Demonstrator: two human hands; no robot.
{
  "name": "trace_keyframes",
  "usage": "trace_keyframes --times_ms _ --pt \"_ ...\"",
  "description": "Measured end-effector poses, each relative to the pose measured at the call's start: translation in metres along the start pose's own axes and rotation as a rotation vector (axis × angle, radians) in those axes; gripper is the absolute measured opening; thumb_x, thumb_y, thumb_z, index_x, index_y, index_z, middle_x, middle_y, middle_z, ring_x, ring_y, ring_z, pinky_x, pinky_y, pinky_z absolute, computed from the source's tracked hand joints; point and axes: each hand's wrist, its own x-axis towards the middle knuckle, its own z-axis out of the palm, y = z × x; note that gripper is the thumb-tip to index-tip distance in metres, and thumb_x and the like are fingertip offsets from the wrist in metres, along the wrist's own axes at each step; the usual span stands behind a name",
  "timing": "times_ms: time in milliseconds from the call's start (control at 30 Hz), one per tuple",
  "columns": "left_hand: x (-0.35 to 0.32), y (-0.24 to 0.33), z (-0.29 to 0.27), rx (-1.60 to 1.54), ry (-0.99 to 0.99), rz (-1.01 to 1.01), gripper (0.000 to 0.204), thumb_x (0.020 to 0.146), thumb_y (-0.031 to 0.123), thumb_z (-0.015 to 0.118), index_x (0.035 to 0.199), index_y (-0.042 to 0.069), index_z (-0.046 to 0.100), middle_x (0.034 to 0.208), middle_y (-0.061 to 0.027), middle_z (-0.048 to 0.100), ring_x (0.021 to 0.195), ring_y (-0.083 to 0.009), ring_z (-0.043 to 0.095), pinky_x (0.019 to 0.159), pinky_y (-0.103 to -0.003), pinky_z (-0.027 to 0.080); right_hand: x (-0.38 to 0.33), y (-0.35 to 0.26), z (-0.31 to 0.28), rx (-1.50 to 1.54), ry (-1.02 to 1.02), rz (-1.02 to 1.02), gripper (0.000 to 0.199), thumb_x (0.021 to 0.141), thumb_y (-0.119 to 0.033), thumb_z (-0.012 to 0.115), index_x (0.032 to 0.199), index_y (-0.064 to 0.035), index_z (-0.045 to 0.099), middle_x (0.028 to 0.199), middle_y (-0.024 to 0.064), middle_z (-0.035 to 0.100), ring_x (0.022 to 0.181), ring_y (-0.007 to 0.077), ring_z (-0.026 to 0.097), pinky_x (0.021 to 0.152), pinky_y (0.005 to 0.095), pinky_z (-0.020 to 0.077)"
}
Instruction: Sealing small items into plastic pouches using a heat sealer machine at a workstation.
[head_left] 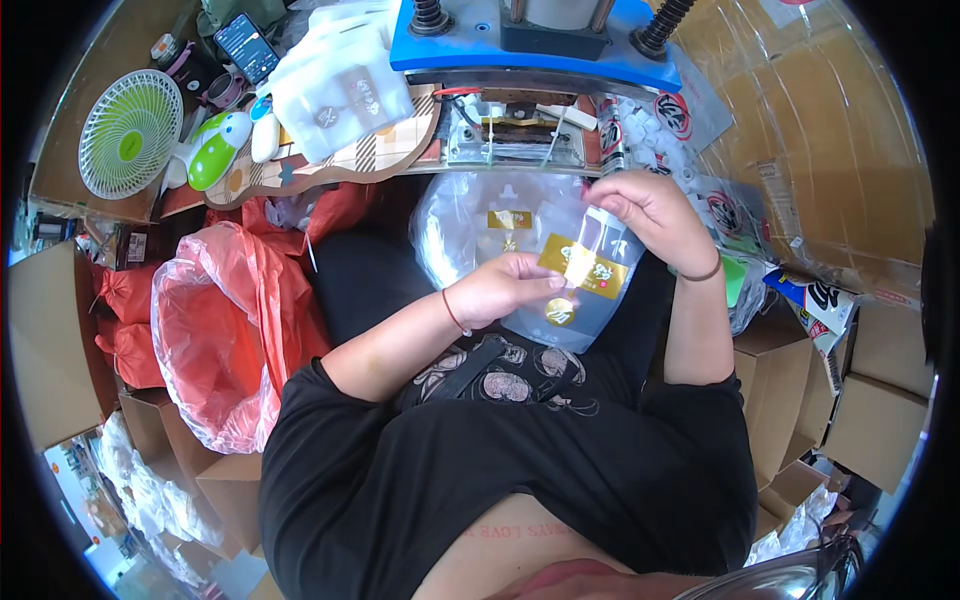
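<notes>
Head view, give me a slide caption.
Both hands, left and right, hold a gold-labelled clear pouch below a blue press.

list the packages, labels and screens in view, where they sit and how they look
Clear pouch: held by left hand and right hand, gold rectangular label.
Stack of white pouches: bench, upper left, brown labels.
Phone: top left, dark lit screen.
Cardboard boxes: right, brown.
Red bag: left, translucent.

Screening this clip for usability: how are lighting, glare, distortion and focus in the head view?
Head view: bright, even daylight; glare on the clear pouch that the left hand and right hand hold; strong fisheye bending toward the black rim, curving the cardboard boxes; centre sharp, edges soft.
</notes>
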Motion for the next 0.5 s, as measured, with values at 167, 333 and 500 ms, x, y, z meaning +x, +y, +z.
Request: trace_keyframes --times_ms 167,333,500 --pt "-0.001 0.001 -0.025 -0.098 0.042 0.087 0.024 0.095 0.012 0.063 0.115 0.000 0.066 0.104 -0.0070 0.071 0.096 -0.0136 0.067 0.087 -0.028 0.052 -0.018 0.030 -0.019 0.647 0.342 0.496 0.017 0.097 -0.014 0.059 0.111 -0.0048 0.062 0.093 -0.0006 0.063 0.080 0.0140 0.059 0.068 0.0238 0.0462" --pt "0.026 0.039 -0.074 -0.089 0.203 0.123 0.029 0.092 0.009 0.065 0.119 -0.003 0.062 0.106 -0.0103 0.070 0.092 -0.0161 0.068 0.083 -0.030 0.054 -0.029 0.046 0.001 0.969 0.481 0.415 0.022 0.096 -0.015 0.061 0.116 -0.0055 0.058 0.103 0.0021 0.061 0.085 0.0136 0.058 0.072 0.0241 0.0483" --pt "0.022 0.059 -0.080 0.117 0.522 0.172 0.045 0.092 0.016 0.067 0.129 -0.003 0.050 0.115 -0.0146 0.066 0.091 -0.0182 0.067 0.083 -0.030 0.053 -0.025 0.017 0.028 0.911 0.317 0.239 0.024 0.095 -0.016 0.064 0.114 -0.0032 0.058 0.111 0.0058 0.059 0.100 0.0146 0.058 0.077 0.0251 0.0505"
